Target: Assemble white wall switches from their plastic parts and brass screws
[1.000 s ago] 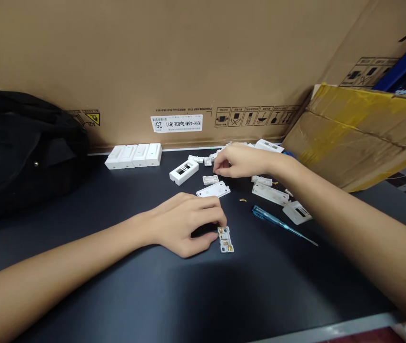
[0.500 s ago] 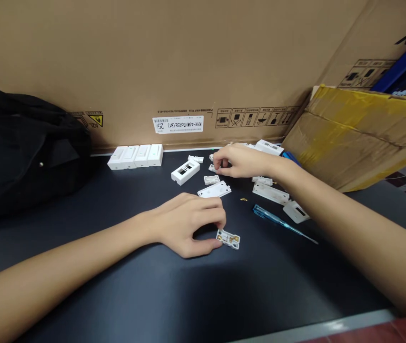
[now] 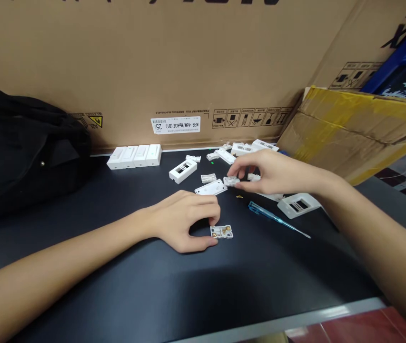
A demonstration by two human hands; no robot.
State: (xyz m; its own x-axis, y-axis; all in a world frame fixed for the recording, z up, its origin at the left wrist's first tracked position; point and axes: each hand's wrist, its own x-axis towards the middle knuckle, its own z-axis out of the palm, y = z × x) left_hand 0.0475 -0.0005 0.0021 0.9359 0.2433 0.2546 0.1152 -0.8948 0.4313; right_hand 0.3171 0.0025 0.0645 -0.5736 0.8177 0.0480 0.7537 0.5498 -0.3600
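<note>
In the last half second the right grip (image 3: pixel 276 172) has come nearer the wearer and a little to the right, carrying a small white part (image 3: pixel 230 181) out of the pieces beyond it. That part is pinched between thumb and fingertips, the gap only as wide as the part itself. The left grip (image 3: pixel 190 220) has stayed low on the surface (image 3: pixel 145 276), thumb and forefinger lightly closed about the near end of a small white housing (image 3: pixel 224 232) with brass-coloured fittings — the housing now turned crosswise and pointing away to the right of the fingertips. As I judge it, the work now has one part in each grip, still well apart from each other.

Between the two grips lie a white plate (image 3: pixel 211 187) and a loose brass-coloured bit (image 3: pixel 239 196); a blue screwdriver (image 3: pixel 267 213) lies right of the left grip, on the wearer's side of the right one.

Writing is all beyond the grips. On the big carton (image 3: pixel 153 62) a white label (image 3: pixel 176 125) reads, upside down, KFR-46W/BpR3E(B1) and 25, with a barcode. Left of it a yellow warning triangle (image 3: pixel 96 121) has A2L beside it; right of it runs a row of handling symbols (image 3: pixel 245 118) — the smaller print is too fine to read
</note>
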